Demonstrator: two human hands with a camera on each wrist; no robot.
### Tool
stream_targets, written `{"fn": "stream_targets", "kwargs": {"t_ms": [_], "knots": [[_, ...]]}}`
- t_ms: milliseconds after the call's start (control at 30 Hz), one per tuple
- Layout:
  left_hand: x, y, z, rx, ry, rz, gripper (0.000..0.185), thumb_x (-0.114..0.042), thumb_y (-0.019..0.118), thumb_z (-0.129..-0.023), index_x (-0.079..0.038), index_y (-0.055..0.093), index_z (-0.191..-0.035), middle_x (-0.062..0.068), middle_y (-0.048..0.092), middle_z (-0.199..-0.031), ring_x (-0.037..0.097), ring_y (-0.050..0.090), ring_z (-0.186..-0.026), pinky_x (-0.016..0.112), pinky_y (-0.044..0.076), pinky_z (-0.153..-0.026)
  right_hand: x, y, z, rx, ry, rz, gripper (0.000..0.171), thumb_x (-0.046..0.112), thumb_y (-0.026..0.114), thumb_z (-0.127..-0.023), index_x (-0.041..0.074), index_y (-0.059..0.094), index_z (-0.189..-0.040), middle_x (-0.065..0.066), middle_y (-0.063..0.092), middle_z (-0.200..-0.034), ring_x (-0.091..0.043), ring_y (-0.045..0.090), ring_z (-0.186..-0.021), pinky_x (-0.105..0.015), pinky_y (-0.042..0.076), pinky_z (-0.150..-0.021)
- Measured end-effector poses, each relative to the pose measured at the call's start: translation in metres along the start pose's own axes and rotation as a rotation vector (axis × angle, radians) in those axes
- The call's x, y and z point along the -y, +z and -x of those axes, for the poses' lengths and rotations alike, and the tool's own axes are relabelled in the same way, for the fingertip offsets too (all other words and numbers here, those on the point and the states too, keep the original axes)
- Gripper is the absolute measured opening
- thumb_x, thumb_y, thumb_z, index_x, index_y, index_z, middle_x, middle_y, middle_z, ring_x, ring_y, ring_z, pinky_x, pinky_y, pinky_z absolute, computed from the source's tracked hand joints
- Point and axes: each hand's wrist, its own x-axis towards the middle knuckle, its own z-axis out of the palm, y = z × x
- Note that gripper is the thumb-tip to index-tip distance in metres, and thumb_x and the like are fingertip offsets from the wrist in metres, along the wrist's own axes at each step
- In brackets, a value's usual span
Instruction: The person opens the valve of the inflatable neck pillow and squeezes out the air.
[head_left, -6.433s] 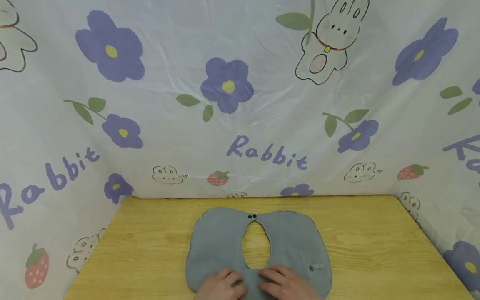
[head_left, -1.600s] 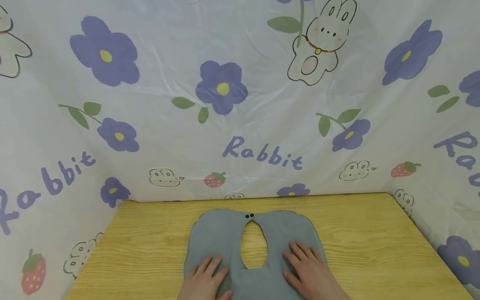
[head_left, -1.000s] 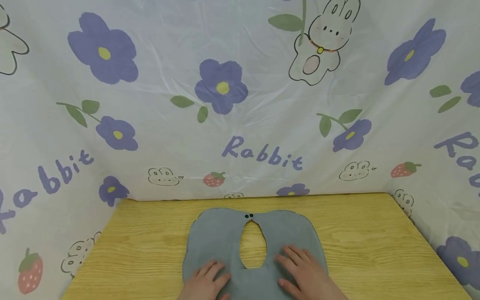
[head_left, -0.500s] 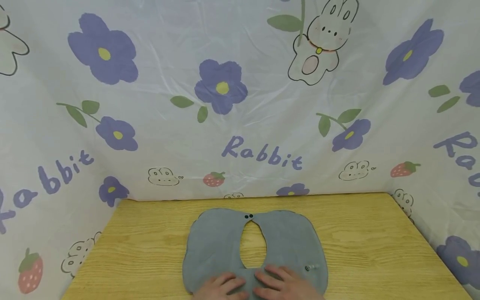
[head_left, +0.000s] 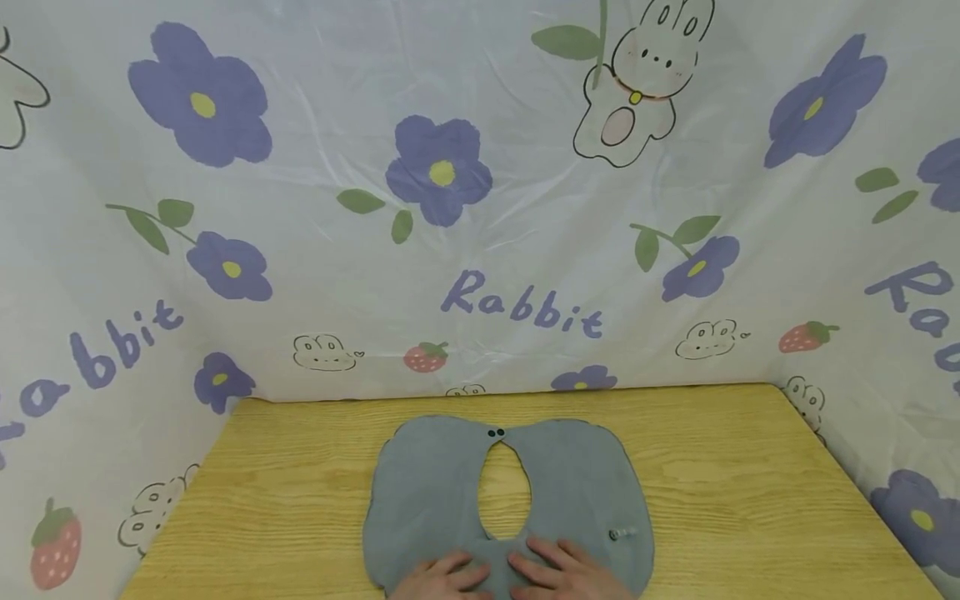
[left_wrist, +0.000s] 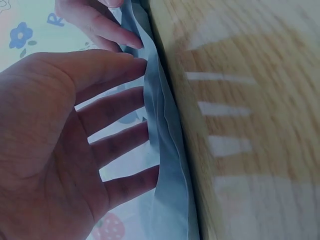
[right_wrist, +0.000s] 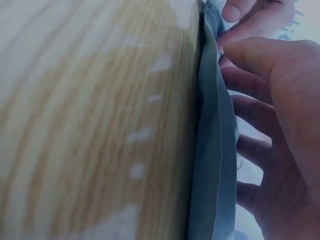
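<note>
A grey-blue bib lies spread on the wooden table, its oval neck hole showing the wood beneath. Two dark snaps sit at the top of the hole, where the two sides meet. My left hand rests on the bib below the hole, fingers extended. Beside it, my right hand also lies on the cloth with spread fingers. Both wrist views show the fingertips along the bib's layered near edge, with no cloth gripped. A small dark mark with a pale streak shows on the right panel.
The wooden table extends to both sides of the bib. Behind it and at the left and right hangs a white curtain printed with purple flowers, rabbits and strawberries.
From outspread positions on the bib's two sides, both hands have moved inward and toward the near edge, just below the neck hole. The mark on the right panel is uncovered again. The bib stays in place.
</note>
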Motion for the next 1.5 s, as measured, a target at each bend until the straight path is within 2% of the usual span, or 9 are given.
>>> {"fn": "stream_targets", "kwargs": {"t_ms": [167,433,600,700,833,900,1067,1300,1500], "knots": [[0.001,0.004,0.0,-0.004,0.013,-0.01,0.028,-0.042,0.06,-0.103,-0.028,0.071,-0.125,-0.006,0.063,-0.133,0.018,0.059,-0.119,0.03,0.056,-0.073,0.0,0.001,0.001,0.031,0.007,-0.009,0.037,0.043,0.05,-0.108,0.026,0.064,-0.138,-0.002,0.058,-0.147,-0.027,0.057,-0.131,-0.042,0.056,-0.087],[0.0,0.003,-0.003,0.012,-0.002,0.021,0.024,-0.038,0.064,-0.102,-0.027,0.075,-0.119,-0.006,0.066,-0.129,0.016,0.061,-0.115,0.028,0.057,-0.074,0.001,0.003,0.0,-0.011,0.025,-0.059,0.03,0.04,0.053,-0.108,0.027,0.068,-0.13,-0.003,0.061,-0.143,-0.027,0.058,-0.127,-0.044,0.055,-0.084],[0.0,-0.006,-0.008,-0.094,0.038,-0.002,0.014,-0.028,0.069,-0.099,-0.02,0.078,-0.106,-0.001,0.07,-0.12,0.015,0.065,-0.105,0.022,0.056,-0.072,-0.003,-0.006,-0.006,-0.107,0.066,-0.106,0.02,0.03,0.058,-0.106,0.024,0.072,-0.119,-0.007,0.064,-0.136,-0.022,0.061,-0.118,-0.04,0.054,-0.083],[0.001,-0.017,-0.012,-0.109,-0.028,-0.035,0.011,-0.024,0.071,-0.098,-0.019,0.078,-0.104,0.0,0.07,-0.116,0.017,0.066,-0.105,0.025,0.057,-0.078,-0.012,-0.019,-0.01,-0.116,0.18,-0.123,0.022,0.029,0.059,-0.106,0.019,0.073,-0.12,-0.008,0.065,-0.134,-0.022,0.061,-0.117,-0.044,0.054,-0.09],[0.008,-0.034,-0.018,-0.124,-0.231,-0.068,0.014,-0.023,0.073,-0.096,-0.018,0.078,-0.109,0.002,0.068,-0.117,0.022,0.064,-0.108,0.037,0.058,-0.084,-0.031,-0.032,-0.016,-0.094,0.393,-0.123,0.028,0.03,0.06,-0.106,0.013,0.072,-0.125,-0.013,0.063,-0.136,-0.03,0.059,-0.121,-0.053,0.05,-0.098],[0.016,-0.04,-0.023,-0.181,-0.296,-0.1,0.018,-0.022,0.075,-0.095,-0.015,0.077,-0.112,0.005,0.067,-0.118,0.026,0.064,-0.11,0.042,0.058,-0.087,-0.041,-0.036,-0.02,-0.101,0.462,-0.111,0.029,0.026,0.065,-0.103,0.009,0.071,-0.126,-0.017,0.062,-0.138,-0.034,0.059,-0.122,-0.056,0.048,-0.099],[0.045,-0.053,-0.04,-0.259,-0.395,-0.093,0.032,-0.021,0.076,-0.093,-0.008,0.073,-0.123,0.016,0.063,-0.13,0.038,0.058,-0.124,0.054,0.05,-0.101,-0.062,-0.044,-0.031,-0.161,0.542,-0.028,0.031,0.019,0.074,-0.096,0.006,0.072,-0.124,-0.022,0.061,-0.137,-0.04,0.06,-0.122,-0.058,0.049,-0.099],[0.066,-0.058,-0.051,-0.191,-0.534,-0.072,0.051,-0.034,0.074,-0.096,-0.01,0.064,-0.14,0.022,0.051,-0.148,0.048,0.041,-0.14,0.066,0.036,-0.11,-0.084,-0.032,-0.043,-0.128,0.631,-0.011,0.039,0.028,0.07,-0.1,0.008,0.069,-0.133,-0.023,0.055,-0.145,-0.042,0.052,-0.133,-0.057,0.044,-0.106],[0.069,-0.051,-0.053,-0.158,-0.562,-0.073,0.054,-0.04,0.07,-0.098,-0.014,0.061,-0.144,0.022,0.046,-0.153,0.049,0.035,-0.144,0.067,0.03,-0.113,-0.092,-0.019,-0.04,-0.071,0.688,0.017,0.048,0.037,0.068,-0.1,0.01,0.064,-0.139,-0.021,0.05,-0.15,-0.042,0.045,-0.139,-0.064,0.037,-0.11]]}}
